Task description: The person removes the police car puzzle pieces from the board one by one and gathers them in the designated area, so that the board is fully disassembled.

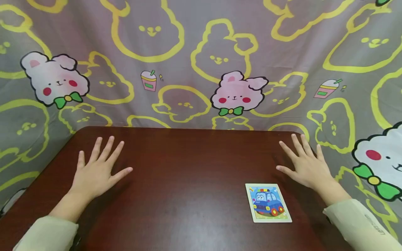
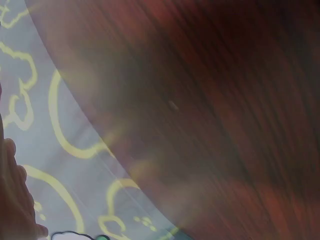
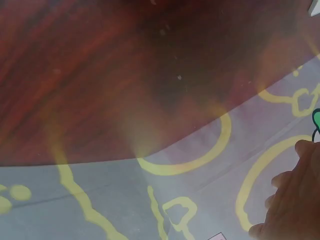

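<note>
My left hand (image 1: 94,176) is spread over the left part of the table, palm down, with nothing in it. On the other side, my right hand (image 1: 309,169) also has its fingers spread and holds nothing. Nearest to it is a square picture puzzle (image 1: 268,203) showing a blue cartoon police car in a pale frame, lying flat to the left of the right wrist. In the left wrist view part of the left hand (image 2: 17,200) shows at the left edge. The right hand (image 3: 295,200) appears at the lower right of the right wrist view.
The dark red-brown table (image 1: 176,181) has rounded far corners and a glossy top. A grey curtain (image 1: 176,69) with yellow outlines and cartoon rabbits hangs behind it and along both sides.
</note>
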Available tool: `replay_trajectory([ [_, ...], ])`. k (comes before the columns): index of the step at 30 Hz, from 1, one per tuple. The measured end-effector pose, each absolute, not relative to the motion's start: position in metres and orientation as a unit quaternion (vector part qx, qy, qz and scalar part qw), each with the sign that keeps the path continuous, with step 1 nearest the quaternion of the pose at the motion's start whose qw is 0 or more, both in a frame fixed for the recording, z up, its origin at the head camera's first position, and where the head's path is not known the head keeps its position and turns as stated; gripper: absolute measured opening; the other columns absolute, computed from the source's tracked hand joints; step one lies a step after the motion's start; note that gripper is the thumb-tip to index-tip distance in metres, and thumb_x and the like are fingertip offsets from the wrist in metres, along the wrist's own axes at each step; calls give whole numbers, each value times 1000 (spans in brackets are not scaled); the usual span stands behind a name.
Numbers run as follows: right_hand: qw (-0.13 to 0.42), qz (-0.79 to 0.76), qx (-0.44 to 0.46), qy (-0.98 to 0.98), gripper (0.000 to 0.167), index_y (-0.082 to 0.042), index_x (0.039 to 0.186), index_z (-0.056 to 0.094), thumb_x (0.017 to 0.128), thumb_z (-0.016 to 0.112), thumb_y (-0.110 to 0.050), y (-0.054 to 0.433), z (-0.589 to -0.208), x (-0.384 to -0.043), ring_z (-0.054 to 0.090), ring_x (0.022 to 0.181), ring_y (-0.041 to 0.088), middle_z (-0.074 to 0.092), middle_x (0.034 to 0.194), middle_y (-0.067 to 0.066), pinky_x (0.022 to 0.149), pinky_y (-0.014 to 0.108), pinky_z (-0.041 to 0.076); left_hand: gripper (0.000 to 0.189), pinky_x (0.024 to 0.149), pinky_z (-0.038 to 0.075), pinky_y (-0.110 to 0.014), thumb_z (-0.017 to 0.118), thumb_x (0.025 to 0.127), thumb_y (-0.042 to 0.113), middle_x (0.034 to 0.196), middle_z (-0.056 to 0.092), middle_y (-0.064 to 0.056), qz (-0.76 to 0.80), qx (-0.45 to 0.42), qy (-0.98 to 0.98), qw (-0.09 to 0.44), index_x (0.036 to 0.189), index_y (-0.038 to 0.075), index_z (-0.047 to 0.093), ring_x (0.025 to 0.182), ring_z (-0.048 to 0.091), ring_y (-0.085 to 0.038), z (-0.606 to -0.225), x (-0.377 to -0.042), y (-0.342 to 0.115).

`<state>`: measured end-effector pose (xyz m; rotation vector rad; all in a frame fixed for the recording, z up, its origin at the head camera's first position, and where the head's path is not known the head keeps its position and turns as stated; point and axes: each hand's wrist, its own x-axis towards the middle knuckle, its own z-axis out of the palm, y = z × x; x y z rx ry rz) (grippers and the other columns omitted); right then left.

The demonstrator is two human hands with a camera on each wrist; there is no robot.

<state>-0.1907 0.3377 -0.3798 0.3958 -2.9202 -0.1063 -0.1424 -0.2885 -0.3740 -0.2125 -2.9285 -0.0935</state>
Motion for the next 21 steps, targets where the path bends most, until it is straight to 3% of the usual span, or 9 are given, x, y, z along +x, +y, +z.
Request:
replay_trajectory([
  [7,90,-16,157,-983,90,-32,160,8,91,54,-66,342,-390,-170,-18,154,31,-4,168,13,110,78,-9,92,112,5,-76,50,89,72,169,3,-3,-36,-110,-986,119,161,31,9,156,-12,-27,-374,-140,-258],
  [14,44,13,169,-985,87,-30,160,16,91,55,-66,339,-400,-148,-6,156,31,11,168,13,107,77,18,92,114,14,-72,55,88,70,169,4,1,-26,-150,-983,97,160,29,15,157,-4,-27,-372,-137,-218],
  [21,-5,36,194,-980,85,-32,157,26,88,57,-69,336,-403,-132,8,157,26,26,165,9,104,73,29,91,116,24,-67,57,88,69,169,8,3,-33,-212,-973,87,159,27,21,157,3,-27,-377,-135,-169],
])
